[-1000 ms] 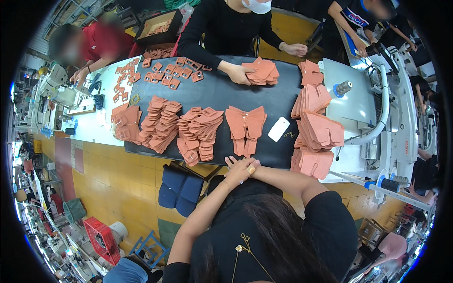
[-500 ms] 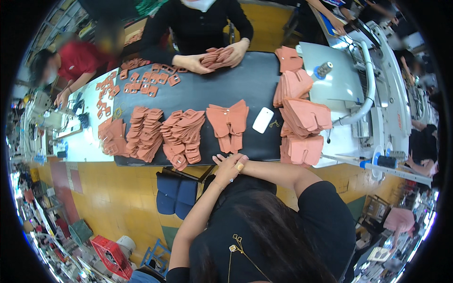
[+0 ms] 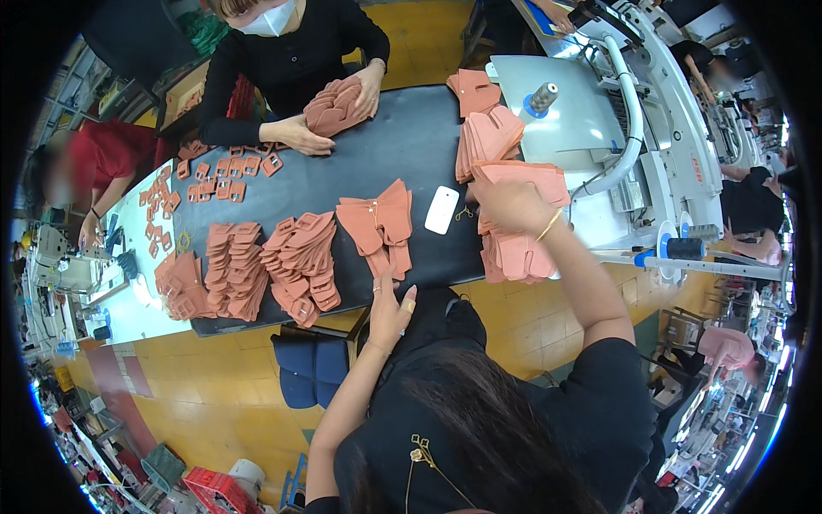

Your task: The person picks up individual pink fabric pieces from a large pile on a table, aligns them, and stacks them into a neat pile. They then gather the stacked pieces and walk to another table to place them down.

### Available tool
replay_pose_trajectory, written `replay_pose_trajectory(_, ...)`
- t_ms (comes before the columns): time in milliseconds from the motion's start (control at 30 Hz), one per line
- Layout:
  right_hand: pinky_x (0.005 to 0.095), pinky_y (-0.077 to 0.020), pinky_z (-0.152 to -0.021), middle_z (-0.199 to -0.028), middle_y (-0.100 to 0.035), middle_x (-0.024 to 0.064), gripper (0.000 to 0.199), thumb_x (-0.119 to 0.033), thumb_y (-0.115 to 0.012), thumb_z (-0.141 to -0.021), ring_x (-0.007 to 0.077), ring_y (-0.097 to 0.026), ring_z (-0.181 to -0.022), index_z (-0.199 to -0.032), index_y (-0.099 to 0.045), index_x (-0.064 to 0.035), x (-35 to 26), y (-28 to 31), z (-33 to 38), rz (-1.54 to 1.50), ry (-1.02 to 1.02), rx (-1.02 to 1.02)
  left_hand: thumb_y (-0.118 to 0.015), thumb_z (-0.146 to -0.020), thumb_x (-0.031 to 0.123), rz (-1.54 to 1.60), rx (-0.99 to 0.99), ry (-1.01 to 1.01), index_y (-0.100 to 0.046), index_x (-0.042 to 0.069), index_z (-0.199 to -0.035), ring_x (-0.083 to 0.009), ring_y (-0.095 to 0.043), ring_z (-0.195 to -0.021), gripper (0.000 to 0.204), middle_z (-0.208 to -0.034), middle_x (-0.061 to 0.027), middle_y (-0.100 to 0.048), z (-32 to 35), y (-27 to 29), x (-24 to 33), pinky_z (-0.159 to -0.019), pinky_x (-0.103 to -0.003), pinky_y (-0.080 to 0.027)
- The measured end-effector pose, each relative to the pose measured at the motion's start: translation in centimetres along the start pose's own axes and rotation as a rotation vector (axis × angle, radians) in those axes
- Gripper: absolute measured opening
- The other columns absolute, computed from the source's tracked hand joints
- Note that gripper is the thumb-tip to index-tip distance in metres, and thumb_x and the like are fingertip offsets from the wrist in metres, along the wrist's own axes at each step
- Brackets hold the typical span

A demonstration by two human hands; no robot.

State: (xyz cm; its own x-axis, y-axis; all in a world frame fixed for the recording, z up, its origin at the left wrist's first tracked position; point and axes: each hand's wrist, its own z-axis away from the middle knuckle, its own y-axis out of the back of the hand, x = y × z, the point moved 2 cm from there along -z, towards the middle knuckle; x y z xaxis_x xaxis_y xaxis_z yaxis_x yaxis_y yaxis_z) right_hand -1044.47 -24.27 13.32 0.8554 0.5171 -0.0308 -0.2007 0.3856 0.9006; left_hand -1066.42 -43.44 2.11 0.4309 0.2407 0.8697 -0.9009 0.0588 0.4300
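Observation:
My right hand [image 3: 519,208] reaches over a stack of flat terracotta-coloured cut pieces [image 3: 546,176] on the table's right side. Motion blurs its fingers, and whether they grip a piece cannot be made out. At the table's front edge, my left hand [image 3: 390,315] has its fingers apart and holds nothing. Its fingertips are close to the lower end of a small pile of slotted terracotta pieces [image 3: 377,218]. Between my hands, a white rounded flat object [image 3: 442,210] lies on the black table top [image 3: 368,171], with a small brass-coloured item [image 3: 465,212] beside it.
Several fanned rows of terracotta pieces [image 3: 235,270] lie to the left. Across the table, a masked person's hands [image 3: 300,134] hold a bundle of terracotta pieces [image 3: 336,106]. A thread cone [image 3: 541,98] and a large machine [image 3: 659,146] stand at right. Behind my left arm is a blue chair [image 3: 306,370].
My hands have come apart from being crossed at the table edge. The right one has moved out to the right-hand stacks, and the left one has spread its fingers. The view has shifted.

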Motion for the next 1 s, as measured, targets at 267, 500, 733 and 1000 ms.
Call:
replay_pose_trajectory(267, 0.0340, -0.0524, -0.061, -0.075, -0.068, 0.0084, 0.028, -0.028, -0.062, -0.081, 0.0202, -0.064, -0.066, -0.102, -0.072, -0.0125, 10.8, 8.6, 1.0, -0.053, -0.218, -0.640, -0.064, -0.088, 0.019, 0.021, -0.056, 0.045, -0.034, 0.006, -0.142, -0.0278, -0.061, -0.096, 0.063, -0.121, -0.0185, -0.047, -0.2, -0.1, 0.1, -0.081, -0.040, -0.051)
replay_pose_trajectory(500, 0.0321, -0.0508, -0.058, -0.078, -0.069, 0.0064, 0.059, -0.034, -0.067, -0.080, 0.0165, -0.060, -0.064, -0.135, -0.052, -0.0189, 10.3, 9.4, -1.9, -0.291, -0.259, -0.376, -0.064, -0.088, 0.021, -0.063, -0.101, 0.022, -0.033, 0.006, -0.143, -0.0289, -0.064, -0.095, 0.065, -0.124, -0.0187, -0.046, -0.1, -0.4, -0.5, -0.078, -0.041, -0.052)
replay_pose_trajectory(733, 0.0332, -0.0543, -0.064, -0.079, -0.071, 0.0092, 0.050, -0.039, -0.070, -0.078, 0.0175, -0.065, -0.074, -0.122, -0.062, -0.0153, 8.7, 8.8, -0.8, 0.072, -0.172, -0.686, -0.063, -0.088, 0.021, -0.095, -0.175, 0.063, -0.029, 0.008, -0.144, -0.0318, -0.064, -0.096, 0.067, -0.127, -0.0217, -0.046, -0.2, -0.8, -0.8, -0.083, -0.042, -0.051)
replay_pose_trajectory(1000, 0.0343, -0.0529, -0.066, -0.080, -0.073, 0.0068, 0.044, -0.032, -0.065, -0.081, 0.0190, -0.068, -0.072, -0.121, -0.062, -0.0143, 6.6, 9.8, -2.6, 0.054, -0.005, -0.678, -0.062, -0.088, 0.020, -0.078, -0.186, 0.066, -0.031, 0.010, -0.143, -0.0346, -0.064, -0.095, 0.064, -0.126, -0.0245, -0.048, -0.1, -0.5, -0.6, -0.084, -0.043, -0.050)
